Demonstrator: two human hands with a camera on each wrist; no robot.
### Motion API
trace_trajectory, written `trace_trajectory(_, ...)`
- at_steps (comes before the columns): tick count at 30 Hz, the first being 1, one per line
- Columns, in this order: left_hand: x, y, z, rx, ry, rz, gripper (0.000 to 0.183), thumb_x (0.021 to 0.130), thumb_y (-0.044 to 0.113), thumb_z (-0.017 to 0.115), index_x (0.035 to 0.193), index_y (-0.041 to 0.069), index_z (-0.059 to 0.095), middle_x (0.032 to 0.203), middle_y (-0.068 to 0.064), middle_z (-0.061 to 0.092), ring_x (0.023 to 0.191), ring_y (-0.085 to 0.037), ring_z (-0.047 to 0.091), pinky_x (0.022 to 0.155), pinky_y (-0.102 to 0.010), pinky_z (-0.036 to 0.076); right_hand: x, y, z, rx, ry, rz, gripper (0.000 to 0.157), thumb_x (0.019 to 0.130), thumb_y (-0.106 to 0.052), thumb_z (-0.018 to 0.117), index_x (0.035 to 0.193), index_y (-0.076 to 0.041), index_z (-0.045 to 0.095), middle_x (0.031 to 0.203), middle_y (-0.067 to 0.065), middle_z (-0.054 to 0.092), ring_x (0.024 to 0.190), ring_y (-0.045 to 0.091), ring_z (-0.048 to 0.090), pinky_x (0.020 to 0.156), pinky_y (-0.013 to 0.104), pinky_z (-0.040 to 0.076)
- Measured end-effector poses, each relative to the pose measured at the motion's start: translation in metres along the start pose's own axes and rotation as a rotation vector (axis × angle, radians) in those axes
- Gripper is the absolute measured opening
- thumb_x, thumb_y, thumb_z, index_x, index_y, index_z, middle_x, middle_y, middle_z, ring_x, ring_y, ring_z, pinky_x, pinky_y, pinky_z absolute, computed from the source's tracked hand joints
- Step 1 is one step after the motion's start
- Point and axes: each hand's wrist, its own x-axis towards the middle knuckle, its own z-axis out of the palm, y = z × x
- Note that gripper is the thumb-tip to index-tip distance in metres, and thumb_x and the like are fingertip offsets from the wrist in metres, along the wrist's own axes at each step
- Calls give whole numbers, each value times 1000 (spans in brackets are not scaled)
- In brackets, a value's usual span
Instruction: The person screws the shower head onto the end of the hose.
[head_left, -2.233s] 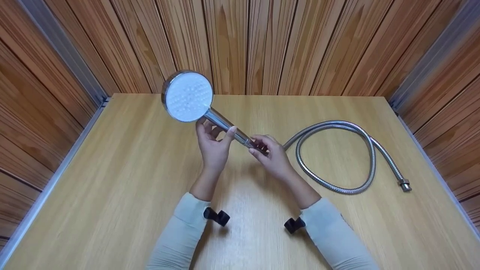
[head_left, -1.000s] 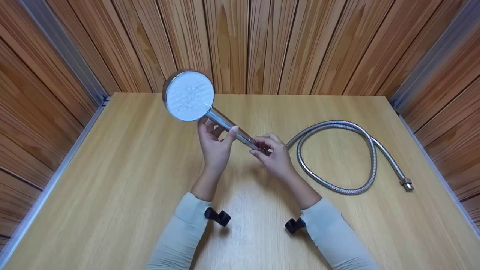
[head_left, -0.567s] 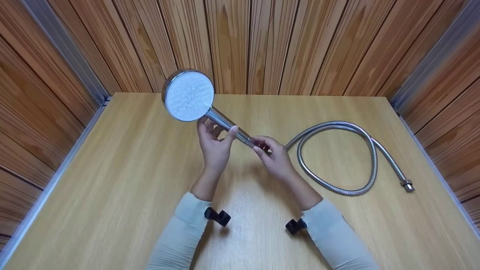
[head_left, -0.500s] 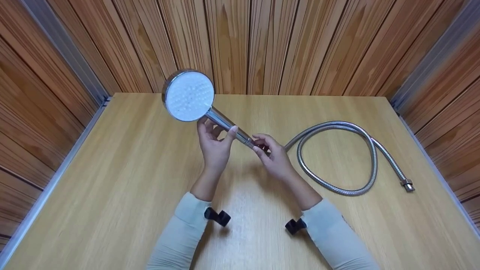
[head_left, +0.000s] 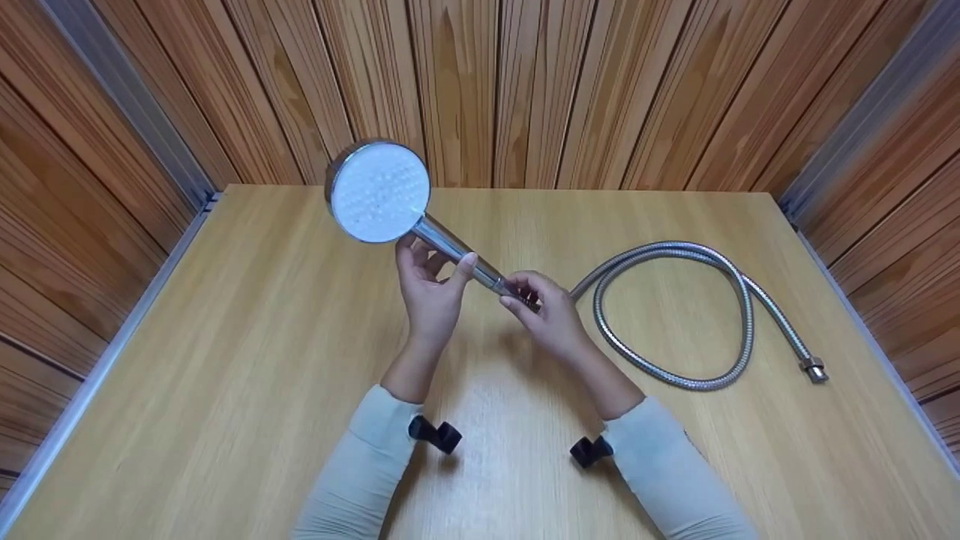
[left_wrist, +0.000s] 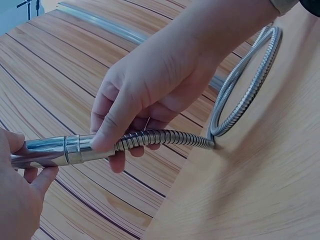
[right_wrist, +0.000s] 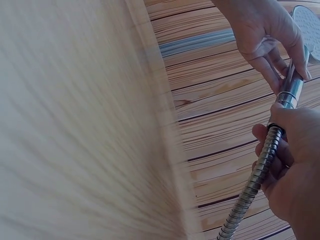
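A chrome shower head (head_left: 380, 193) with a round white spray face is held tilted above the table, its handle (head_left: 448, 241) slanting down to the right. My left hand (head_left: 433, 300) grips that handle between thumb and fingers. At the handle's lower end, my right hand (head_left: 551, 315) pinches the smooth metal end fitting (left_wrist: 86, 148) of a ribbed metal shower hose (left_wrist: 170, 138). In the left wrist view the fitting meets the handle end in one line. The right wrist view shows the hose (right_wrist: 250, 187) running down past the right hand's curled fingers.
The rest of the hose (head_left: 748, 322) lies in a loop on the right of the wooden table (head_left: 247, 337). Its free end carries a metal nut (head_left: 813, 369). Wood-panelled walls (head_left: 525, 90) stand behind and at both sides. Each sleeve carries a black wrist mount (head_left: 435, 433).
The right hand's thumb and fingers have shifted slightly back and forth round the hose fitting. The left hand and the shower head stay nearly still.
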Motion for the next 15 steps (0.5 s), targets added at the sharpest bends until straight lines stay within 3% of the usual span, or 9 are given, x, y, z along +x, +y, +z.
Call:
trace_trajectory(9,1,1,0,16,6,6,69,86,0,72,140,8,30,124,-18,52,106,-31,61,78,-44,59,0,-3,-1,-29,-30,-15,33,97,-14,60,128,-1,60,104,7,58,87,16,56,71,28,51)
trace_trajectory(12,0,2,0,4,8,1,69,85,0,72,139,9,30,123,-16,52,106,-35,60,78,-44,59,1,-4,-1,10,-19,10,41,92,-12,69,129,0,56,103,7,60,88,18,56,73,28,50)
trace_trajectory(15,0,2,0,-8,2,-8,70,86,0,72,140,9,29,124,-16,52,108,-40,58,78,-45,58,1,-4,0,34,4,31,39,85,-9,76,119,0,58,98,6,62,85,18,56,71,28,49)
